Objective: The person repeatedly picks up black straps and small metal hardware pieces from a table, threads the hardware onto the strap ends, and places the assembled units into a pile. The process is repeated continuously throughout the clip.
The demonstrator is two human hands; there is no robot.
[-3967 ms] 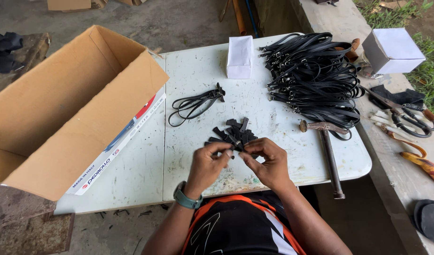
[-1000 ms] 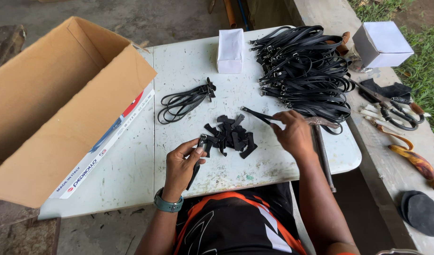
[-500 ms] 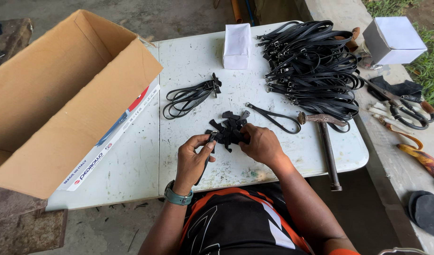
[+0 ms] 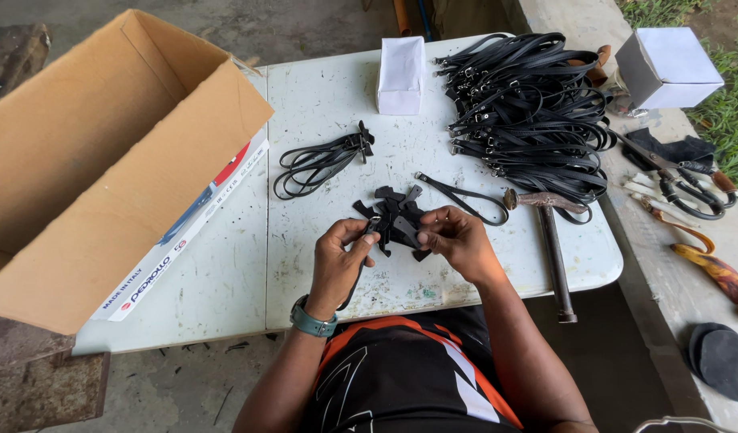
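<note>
My left hand (image 4: 341,261) pinches a black strap with a metal ring at its top end; the strap hangs down past my wrist. My right hand (image 4: 457,238) holds a small black leather tab close to that ring. Both hands hover over a little heap of black tabs (image 4: 395,215) on the white table (image 4: 329,96). One loose strap (image 4: 465,195) lies just beyond my right hand. A small bundle of finished straps (image 4: 321,163) rests left of centre. A big pile of black straps (image 4: 525,104) fills the far right of the table.
An open cardboard box (image 4: 104,160) stands at the left, over the table's edge. A small white box (image 4: 401,74) sits at the back. A hammer (image 4: 549,240) lies at the right. Shears (image 4: 682,184), a grey box (image 4: 666,68) and tools rest on the concrete ledge.
My right hand reached out to the strap pile, drew one strap toward the tabs, left it there and came back to meet my left hand. The left hand kept hold of its strap.
</note>
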